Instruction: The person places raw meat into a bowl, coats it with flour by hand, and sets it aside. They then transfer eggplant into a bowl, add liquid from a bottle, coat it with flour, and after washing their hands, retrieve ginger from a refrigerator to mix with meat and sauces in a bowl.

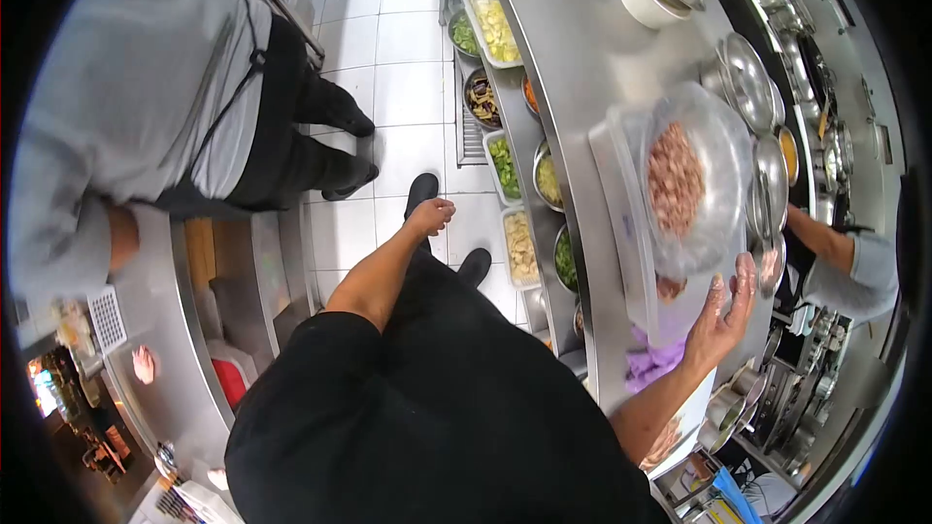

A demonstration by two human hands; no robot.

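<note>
Right now the R hand (716, 330) is released, fingers spread and smeared w/ something white. Its fingertips are right by the lower edge of the clear bag (723, 150); can't tell if they touch it. The L hand (431, 218) hangs over the tiled floor (348, 231), fingers loosely curled, nothing visible in it.

The bag sits on the worktop (594, 63) side, on or in a clear plastic tub (621, 223) – can't tell which – w/ a heap of pink chopped meat (675, 180) showing inside. A purple cloth (652, 361) lies by the tub's near end, next to the R forearm. Beyond that forearm is a white board (691, 419) w/ pink pcs on it, partly hidden.

Along the bag's far side is a row of metal bowls (746, 87), some overlapping. Farther up the worktop: a white pot (646, 5) w/ a metal bowl in its mouth.

Under the worktop edge, baskets (499, 173) and bowls of cut veg (482, 99) line a shelf – green, yellow, dark & pale pcs.

Across the aisle, a co-worker (155, 68) in a grey top & black apron; past the metal bowls, another person's arm (823, 238) reaches in.
</note>
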